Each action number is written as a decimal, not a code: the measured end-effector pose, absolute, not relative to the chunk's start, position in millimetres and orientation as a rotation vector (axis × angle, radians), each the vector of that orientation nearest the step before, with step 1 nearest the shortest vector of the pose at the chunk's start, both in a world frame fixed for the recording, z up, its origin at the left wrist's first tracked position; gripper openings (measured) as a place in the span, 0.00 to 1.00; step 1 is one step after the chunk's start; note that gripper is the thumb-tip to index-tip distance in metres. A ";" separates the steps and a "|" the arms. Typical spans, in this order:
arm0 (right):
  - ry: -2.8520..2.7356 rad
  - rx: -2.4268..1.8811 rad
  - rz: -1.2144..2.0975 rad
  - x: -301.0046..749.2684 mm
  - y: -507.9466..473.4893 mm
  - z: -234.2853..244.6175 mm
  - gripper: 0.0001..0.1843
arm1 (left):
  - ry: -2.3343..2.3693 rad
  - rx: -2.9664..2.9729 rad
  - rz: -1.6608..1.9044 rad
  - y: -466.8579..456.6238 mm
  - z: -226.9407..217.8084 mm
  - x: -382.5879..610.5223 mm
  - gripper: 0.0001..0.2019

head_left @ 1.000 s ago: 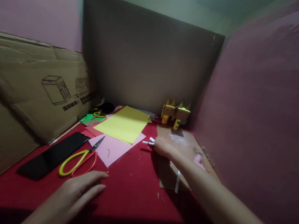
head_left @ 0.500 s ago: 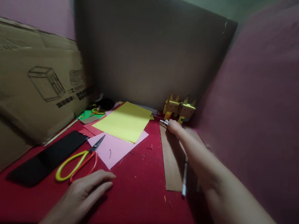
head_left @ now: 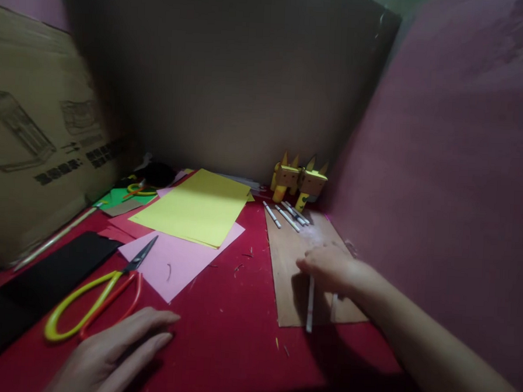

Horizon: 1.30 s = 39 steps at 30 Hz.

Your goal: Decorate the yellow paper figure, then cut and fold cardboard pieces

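My right hand (head_left: 328, 267) is over the cardboard sheet (head_left: 280, 255) along the red table's (head_left: 231, 340) right edge, fingers bent at one white stick (head_left: 310, 309); I cannot tell whether they grip it. That stick crosses the cardboard's near edge. More white sticks (head_left: 287, 218) lie by its far-left corner. My left hand (head_left: 120, 343), fingers loosely parted, is toward the table's near edge, beside the scissors (head_left: 128, 268).

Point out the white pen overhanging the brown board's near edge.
The pen showing from beneath the right hand: its near end passes the near edge of the brown board. The pens grouped by the two figures lie far from that edge.
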State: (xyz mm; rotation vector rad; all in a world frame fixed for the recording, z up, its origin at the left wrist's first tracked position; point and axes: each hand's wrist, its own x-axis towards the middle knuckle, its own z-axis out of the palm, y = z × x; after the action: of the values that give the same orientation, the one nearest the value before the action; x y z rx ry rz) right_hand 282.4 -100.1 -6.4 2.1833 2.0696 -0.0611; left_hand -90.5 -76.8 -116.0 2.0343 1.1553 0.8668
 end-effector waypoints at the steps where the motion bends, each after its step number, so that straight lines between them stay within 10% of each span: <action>1: 2.084 2.095 -0.084 279.4 -109.5 -11.4 0.09 | 1.162 2.025 0.883 -78.0 -114.3 -89.3 0.17; 26: 2.214 1.946 0.280 306.8 38.3 -31.4 0.16 | 1.085 2.149 0.765 -85.6 -81.1 -79.9 0.09; 39: 2.621 1.909 -0.041 175.7 18.9 -40.2 0.17 | 1.197 2.387 0.665 -55.9 -56.5 -71.5 0.14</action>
State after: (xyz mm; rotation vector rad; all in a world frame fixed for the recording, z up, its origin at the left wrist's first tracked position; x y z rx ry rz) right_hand 175.7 18.9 -40.2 1.9090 2.6207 -0.0412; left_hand -71.5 -55.9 -56.5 2.3874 1.1972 0.6649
